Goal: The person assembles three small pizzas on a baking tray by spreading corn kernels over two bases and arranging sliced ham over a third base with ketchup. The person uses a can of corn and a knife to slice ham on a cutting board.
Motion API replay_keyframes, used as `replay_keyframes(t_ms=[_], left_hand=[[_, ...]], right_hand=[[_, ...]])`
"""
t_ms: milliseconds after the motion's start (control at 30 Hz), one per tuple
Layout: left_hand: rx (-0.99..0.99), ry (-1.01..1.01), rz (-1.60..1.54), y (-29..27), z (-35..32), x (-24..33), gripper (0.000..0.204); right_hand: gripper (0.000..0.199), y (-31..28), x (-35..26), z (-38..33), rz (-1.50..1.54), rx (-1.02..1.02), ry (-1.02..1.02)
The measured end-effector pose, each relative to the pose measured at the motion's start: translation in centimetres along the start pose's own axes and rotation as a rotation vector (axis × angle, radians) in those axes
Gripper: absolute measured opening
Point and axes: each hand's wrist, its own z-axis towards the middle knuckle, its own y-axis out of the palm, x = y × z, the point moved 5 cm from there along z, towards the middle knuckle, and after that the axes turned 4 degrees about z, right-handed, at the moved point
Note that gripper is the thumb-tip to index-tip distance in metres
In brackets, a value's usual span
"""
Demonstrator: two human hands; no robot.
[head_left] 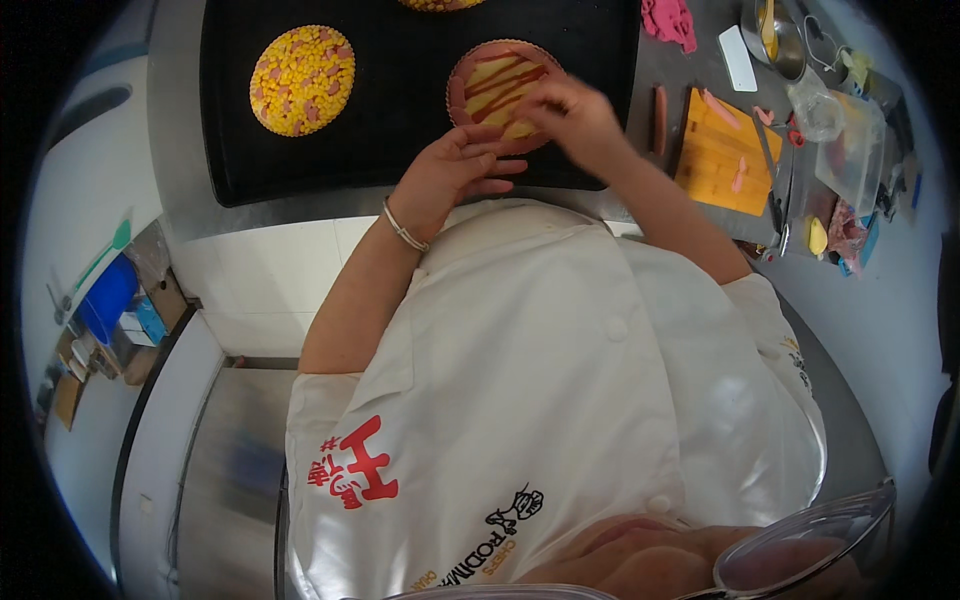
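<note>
A round pizza base (490, 77) with red sauce stripes and pink sausage slices round its rim lies on the black baking tray (400, 130). My right hand (583, 118) is over its right side, fingertips pinched together close to the surface; whatever they hold, if anything, is too small to make out. At the pizza's near edge my left hand (462, 170) hovers with fingers stretched and apart, holding nothing. To the left sits another pizza (303, 80) covered in yellow corn and pink sausage pieces. Part of a third pizza (440, 4) shows at the top.
Right of the tray, a wooden cutting board (715, 160) carries pink sausage pieces and a knife (768, 158). Beyond it are a metal bowl (785, 45), a white phone-like slab (737, 58), a pink cloth (669, 22) and a clear plastic container (850, 145).
</note>
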Motion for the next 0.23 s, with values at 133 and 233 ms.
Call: replay_keyframes(t_ms=[133,233], left_hand=[[0.029,0.0,0.043,-0.6,-0.1,0.4,0.04],[0.05,-0.035,0.079,-0.8,-0.3,0.8,0.042]], right_hand=[[0.026,-4.9,4.9,3.6,-0.139,0.206,0.207],[0.023,-4.3,5.3,4.1,-0.281,0.188,0.309]])
